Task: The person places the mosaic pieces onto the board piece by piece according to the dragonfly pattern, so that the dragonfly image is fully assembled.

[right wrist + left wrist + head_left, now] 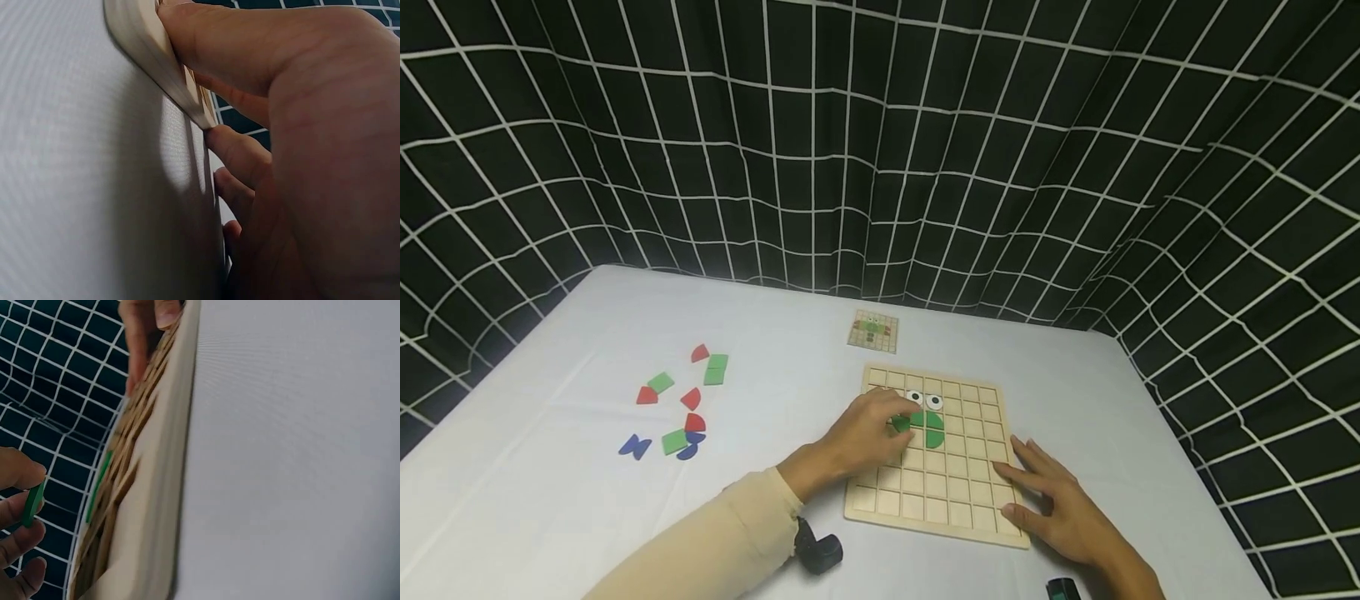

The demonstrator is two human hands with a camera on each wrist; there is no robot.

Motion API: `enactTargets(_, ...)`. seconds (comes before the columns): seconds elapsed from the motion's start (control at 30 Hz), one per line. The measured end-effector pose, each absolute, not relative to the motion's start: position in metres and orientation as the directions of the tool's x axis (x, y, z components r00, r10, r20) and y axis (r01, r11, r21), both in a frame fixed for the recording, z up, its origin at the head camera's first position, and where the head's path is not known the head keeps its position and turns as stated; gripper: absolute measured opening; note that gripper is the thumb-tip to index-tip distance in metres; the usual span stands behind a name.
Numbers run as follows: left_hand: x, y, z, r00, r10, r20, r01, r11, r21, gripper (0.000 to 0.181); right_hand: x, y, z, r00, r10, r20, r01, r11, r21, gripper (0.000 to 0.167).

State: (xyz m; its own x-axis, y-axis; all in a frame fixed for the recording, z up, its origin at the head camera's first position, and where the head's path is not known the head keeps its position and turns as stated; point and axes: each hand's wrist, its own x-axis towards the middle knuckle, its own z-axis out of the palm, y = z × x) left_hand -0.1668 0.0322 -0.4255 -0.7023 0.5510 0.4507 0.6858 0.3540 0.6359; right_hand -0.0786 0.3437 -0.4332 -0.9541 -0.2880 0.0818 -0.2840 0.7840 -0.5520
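Head view: above, facing forward-down over table (pixel 775 367); farthest. Left wrist view: low, tilted, across board (pixel 958 487); near. Right wrist view: low, tilted, at board's edge; closest. All share board.

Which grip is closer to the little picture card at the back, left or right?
Left. The left grip, pinching a green piece, is over the board, in front of the card. The right grip is farther away, touching the board's right edge.

no legible text, labels, brands, numbers
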Motion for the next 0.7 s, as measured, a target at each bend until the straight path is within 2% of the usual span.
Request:
enactTargets(0.4,-0.172,0.051,-0.438,-0.73,0.583,0.358,0.632,0.375,0.678,0.027,-0.08,0.343,-0.436,-0.958,-0.276,0.08,-0.274,0.798,-0.537,0.052)
enactTargets(0.7,-0.172,0.056,-0.446,-0.699,0.597,0.394,0.683,0.393,0.616,0.025,-0.079,0.344,-0.436,-0.95,-0.294,0.103,-0.299,0.77,-0.564,0.049)
